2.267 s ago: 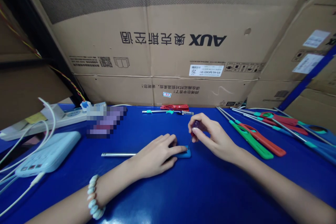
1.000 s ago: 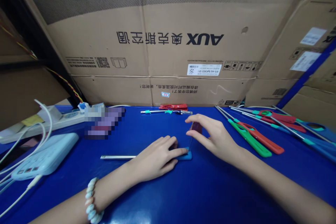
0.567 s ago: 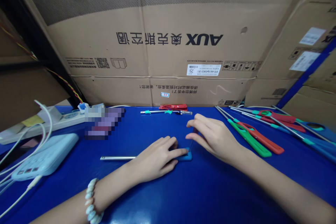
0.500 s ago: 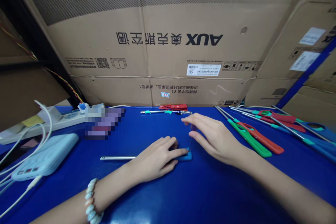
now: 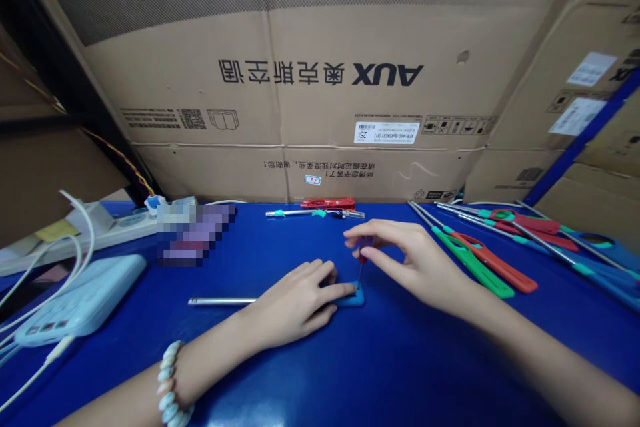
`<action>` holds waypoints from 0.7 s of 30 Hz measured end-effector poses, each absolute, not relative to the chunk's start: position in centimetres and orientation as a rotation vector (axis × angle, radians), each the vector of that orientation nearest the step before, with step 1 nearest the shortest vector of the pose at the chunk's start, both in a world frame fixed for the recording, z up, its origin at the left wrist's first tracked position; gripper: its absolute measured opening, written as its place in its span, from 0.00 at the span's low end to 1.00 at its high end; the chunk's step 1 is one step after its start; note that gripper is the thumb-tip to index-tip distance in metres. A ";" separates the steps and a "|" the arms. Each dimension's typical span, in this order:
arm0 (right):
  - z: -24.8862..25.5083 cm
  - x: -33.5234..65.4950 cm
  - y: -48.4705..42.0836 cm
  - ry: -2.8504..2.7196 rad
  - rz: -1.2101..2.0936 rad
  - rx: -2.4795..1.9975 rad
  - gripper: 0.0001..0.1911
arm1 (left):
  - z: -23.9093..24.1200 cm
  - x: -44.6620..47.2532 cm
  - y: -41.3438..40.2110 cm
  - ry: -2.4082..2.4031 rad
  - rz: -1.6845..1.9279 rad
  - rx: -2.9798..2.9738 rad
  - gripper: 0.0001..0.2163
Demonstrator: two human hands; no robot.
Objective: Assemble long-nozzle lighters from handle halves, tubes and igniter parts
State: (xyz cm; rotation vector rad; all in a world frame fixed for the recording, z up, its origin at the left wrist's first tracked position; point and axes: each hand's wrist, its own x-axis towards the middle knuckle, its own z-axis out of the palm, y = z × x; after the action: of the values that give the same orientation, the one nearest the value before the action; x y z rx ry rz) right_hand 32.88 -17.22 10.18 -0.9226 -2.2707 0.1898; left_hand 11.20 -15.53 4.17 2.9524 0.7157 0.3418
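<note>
A long-necked lighter lies on the blue tabletop point(image 5: 280, 387), its metal tube point(image 5: 220, 301) pointing left and its blue handle point(image 5: 358, 298) to the right. My left hand point(image 5: 300, 297) curls over the handle and presses it down, hiding the middle. In my right hand point(image 5: 407, 257) is a small screwdriver point(image 5: 363, 257), pinched between thumb and fingers. Its thin shaft stands nearly upright, tip at the right end of the blue handle. Fingers cover most of the screwdriver's grip; whether the tip sits in a screw is too small to tell.
Several lighters, including a green one point(image 5: 475, 263) and an orange one point(image 5: 500, 263), lie at the right. Behind my hands are a metal tube assembly point(image 5: 295, 213) and a red handle piece point(image 5: 327, 204). A power bank point(image 5: 85, 297) with cables and a power strip point(image 5: 115, 230) occupy the left.
My right fingers have shifted around the screwdriver, and its reddish grip now shows below them. My left hand stays on the lighter. The whole view has shifted slightly.
</note>
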 end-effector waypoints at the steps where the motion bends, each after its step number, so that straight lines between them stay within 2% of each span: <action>1: 10.0 32.8 -17.2 -2.258 0.128 -0.939 0.08 | 4.2 11.2 -15.5 0.717 0.337 2.954 0.19; 3: 9.7 32.8 -17.1 -2.264 -0.043 -0.950 0.07 | 4.3 11.2 -15.6 0.722 0.340 2.959 0.18; 5: 9.7 32.8 -17.0 -2.306 -0.079 -0.934 0.09 | 4.3 11.2 -15.5 0.726 0.343 2.958 0.18; 10: 10.0 33.2 -17.1 -2.350 0.214 -0.901 0.13 | 4.2 11.3 -15.5 0.722 0.339 2.944 0.18; 13: 9.5 33.1 -17.0 -2.339 0.045 -0.936 0.08 | 4.3 11.3 -15.6 0.722 0.335 2.953 0.17; 16: 9.5 33.0 -17.0 -2.358 -0.074 -0.945 0.12 | 4.2 11.3 -15.6 0.728 0.337 2.962 0.18; 21: 10.5 33.3 -17.3 -2.370 0.236 -0.891 0.19 | 4.1 11.2 -15.5 0.710 0.363 2.952 0.18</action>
State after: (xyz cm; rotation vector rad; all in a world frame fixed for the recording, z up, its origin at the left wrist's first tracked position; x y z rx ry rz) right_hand 33.25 -17.26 10.47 -0.8910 -2.3703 0.2362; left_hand 11.20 -15.50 4.12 2.9519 0.7104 0.3629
